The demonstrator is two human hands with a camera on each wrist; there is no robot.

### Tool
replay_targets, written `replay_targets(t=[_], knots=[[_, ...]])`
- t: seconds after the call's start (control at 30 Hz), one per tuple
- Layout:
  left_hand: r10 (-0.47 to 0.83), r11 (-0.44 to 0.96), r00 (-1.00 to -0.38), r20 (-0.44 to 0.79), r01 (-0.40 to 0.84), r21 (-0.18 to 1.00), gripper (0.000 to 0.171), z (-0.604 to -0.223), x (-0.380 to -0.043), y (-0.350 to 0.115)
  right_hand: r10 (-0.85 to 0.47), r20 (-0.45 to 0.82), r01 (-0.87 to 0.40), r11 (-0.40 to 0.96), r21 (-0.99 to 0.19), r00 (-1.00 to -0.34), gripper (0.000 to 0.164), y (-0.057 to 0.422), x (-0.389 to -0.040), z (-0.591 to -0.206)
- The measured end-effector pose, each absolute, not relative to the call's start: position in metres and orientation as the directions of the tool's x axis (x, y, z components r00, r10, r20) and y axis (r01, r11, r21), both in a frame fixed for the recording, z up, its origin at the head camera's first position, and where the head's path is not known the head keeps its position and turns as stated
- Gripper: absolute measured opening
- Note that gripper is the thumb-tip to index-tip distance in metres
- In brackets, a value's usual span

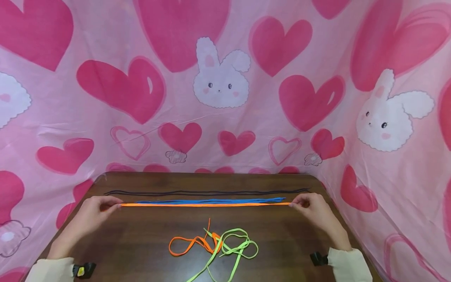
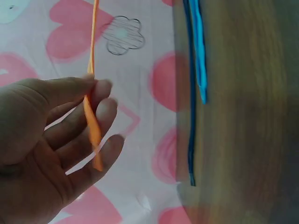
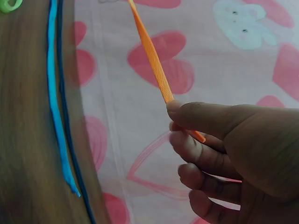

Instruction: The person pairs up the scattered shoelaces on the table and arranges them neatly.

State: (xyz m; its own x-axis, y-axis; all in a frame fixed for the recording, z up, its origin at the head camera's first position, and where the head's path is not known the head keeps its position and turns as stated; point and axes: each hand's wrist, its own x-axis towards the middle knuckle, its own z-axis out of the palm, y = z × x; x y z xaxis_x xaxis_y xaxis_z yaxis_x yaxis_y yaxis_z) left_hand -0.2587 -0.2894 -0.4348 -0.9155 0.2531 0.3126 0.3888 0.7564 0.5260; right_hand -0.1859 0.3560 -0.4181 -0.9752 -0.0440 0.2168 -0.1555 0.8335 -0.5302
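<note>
An orange shoelace [image 1: 211,205] is stretched straight from side to side between both hands. My left hand [image 1: 93,213] pinches it near one end between thumb and forefinger; in the left wrist view, a short orange tail [image 2: 93,130] hangs past the fingers. At the other end, my right hand [image 1: 314,211] pinches the lace, its tip [image 3: 198,136] poking out below the thumb. Right behind the orange strand, blue laces [image 1: 246,201] lie lengthwise on the table. Farther back, dark navy laces [image 1: 208,192] run parallel to them.
Loose on the brown table [image 1: 141,235], nearer the front, are another orange lace [image 1: 186,246] in loops and a tangled yellow-green lace [image 1: 243,246]. Pink cloth [image 1: 225,117] with hearts and rabbits hangs behind the table and along its sides.
</note>
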Motion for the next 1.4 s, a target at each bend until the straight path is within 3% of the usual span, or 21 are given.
replay_targets(t=[0.13,0.47,0.6,0.83,1.0,1.13,1.4], knots=[[0.230,0.790,-0.935,0.270,0.341,0.510,0.008,-0.441,-0.266,-0.293,-0.001,0.187,-0.100,0.848,-0.520,-0.982,0.013,0.361,-0.191,-0.424],[0.214,0.829,-0.947,0.239,0.305,0.469,0.006,-0.456,-0.277,-0.297,-0.060,0.093,-0.099,0.856,-0.508,-0.994,0.006,0.372,-0.210,-0.448],[0.184,0.858,-0.970,0.162,0.238,0.456,0.014,-0.463,-0.281,-0.298,-0.007,0.082,-0.047,0.866,-0.497,-0.997,0.009,0.378,-0.218,-0.459],[0.231,0.838,-0.970,0.076,0.238,0.491,0.008,-0.476,-0.295,-0.299,0.063,0.061,0.026,0.880,-0.473,-0.996,0.019,0.387,-0.236,-0.484],[0.221,0.837,-0.971,0.086,0.235,0.494,0.005,-0.485,-0.304,-0.296,0.062,0.035,0.039,0.889,-0.456,-0.997,0.016,0.389,-0.243,-0.496],[0.205,0.852,-0.975,0.085,0.221,0.475,0.012,-0.492,-0.309,-0.293,0.072,0.014,0.058,0.893,-0.446,-0.997,0.013,0.389,-0.246,-0.500],[0.201,0.864,-0.979,0.013,0.184,0.469,0.008,-0.501,-0.313,-0.292,0.074,-0.044,0.086,0.886,-0.456,-0.996,0.009,0.391,-0.251,-0.504]])
